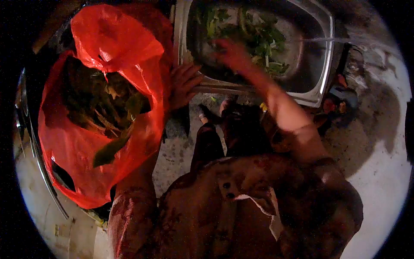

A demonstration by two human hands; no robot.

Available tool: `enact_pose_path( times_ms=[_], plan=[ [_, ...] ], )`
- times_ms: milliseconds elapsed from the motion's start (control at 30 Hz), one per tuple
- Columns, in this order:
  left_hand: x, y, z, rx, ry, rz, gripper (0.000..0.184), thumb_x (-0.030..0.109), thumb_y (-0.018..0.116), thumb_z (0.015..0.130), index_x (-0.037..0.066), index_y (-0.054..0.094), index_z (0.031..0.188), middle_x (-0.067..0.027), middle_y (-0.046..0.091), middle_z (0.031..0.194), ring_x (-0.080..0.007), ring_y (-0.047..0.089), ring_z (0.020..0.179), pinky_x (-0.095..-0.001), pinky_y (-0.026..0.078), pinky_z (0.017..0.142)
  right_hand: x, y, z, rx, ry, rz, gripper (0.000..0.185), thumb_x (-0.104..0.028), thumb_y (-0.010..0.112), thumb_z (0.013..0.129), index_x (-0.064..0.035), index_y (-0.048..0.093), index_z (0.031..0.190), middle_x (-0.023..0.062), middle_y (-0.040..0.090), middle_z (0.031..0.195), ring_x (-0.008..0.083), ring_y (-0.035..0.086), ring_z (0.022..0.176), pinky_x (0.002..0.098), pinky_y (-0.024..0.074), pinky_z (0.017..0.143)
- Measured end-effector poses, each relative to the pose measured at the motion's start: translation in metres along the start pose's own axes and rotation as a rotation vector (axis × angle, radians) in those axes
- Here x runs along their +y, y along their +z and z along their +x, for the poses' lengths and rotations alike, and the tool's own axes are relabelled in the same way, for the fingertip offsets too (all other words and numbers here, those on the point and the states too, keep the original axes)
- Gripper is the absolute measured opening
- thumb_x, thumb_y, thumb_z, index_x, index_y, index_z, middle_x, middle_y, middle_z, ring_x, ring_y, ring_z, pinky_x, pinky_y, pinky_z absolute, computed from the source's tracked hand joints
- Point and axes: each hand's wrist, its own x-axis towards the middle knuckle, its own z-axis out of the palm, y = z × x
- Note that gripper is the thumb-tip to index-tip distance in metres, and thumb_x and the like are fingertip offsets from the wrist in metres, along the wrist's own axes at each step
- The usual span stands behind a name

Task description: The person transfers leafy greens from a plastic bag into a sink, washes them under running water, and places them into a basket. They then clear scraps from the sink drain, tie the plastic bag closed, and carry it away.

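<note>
We have our left hand [184, 84] palm down at the sink's near left corner, close against the red bag [116, 39], its fingers stretched out and a little spread, pinching nothing that we can make out. It seems to lie there as a rest, perhaps also keeping the bag from slumping over the sink's edge. Our right hand [230, 56] reaches across the near edge of the sink [328, 52] into its left half, just beside the loose greens [272, 43]. It is so blurred that we cannot tell whether the fingers are spread or pressed together, or whether they hold anything.

The greens lie scattered from the far left corner to the middle of the near side, probably put there so that the sink's walls keep them together. The bag stands along the left edge with its mouth gaping towards us, likely for easy reach; darker leaves [103, 103] fill it, and one broad leaf [111, 151] hangs over the lip. We cannot see what carries the bag.

Our right forearm covers part of the near edge, and the bag's puffed top crowds the left one. A curved metal rail [39, 164] runs outside the bag, a shoe [202, 113] shows below the near edge, and the clutter beyond the near right corner is too dim to name.
</note>
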Motion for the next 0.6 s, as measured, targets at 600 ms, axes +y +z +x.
enact_pose_path(
  times_ms=[600],
  plan=[
    [0.004,-0.011,0.003,-0.057,-0.018,-0.005,0.048,0.023,0.064,0.068,0.012,0.062,0.115,-0.0098,0.050,0.133,-0.0317,0.043,0.126,-0.0491,0.031,0.103,0.071,0.071,0.079,-0.036,-0.250,-0.537,0.066,-0.035,0.073,0.071,-0.0174,0.050,0.130,0.0105,0.033,0.146,0.0373,0.037,0.130,0.0491,0.0426,0.097]
  ],
)
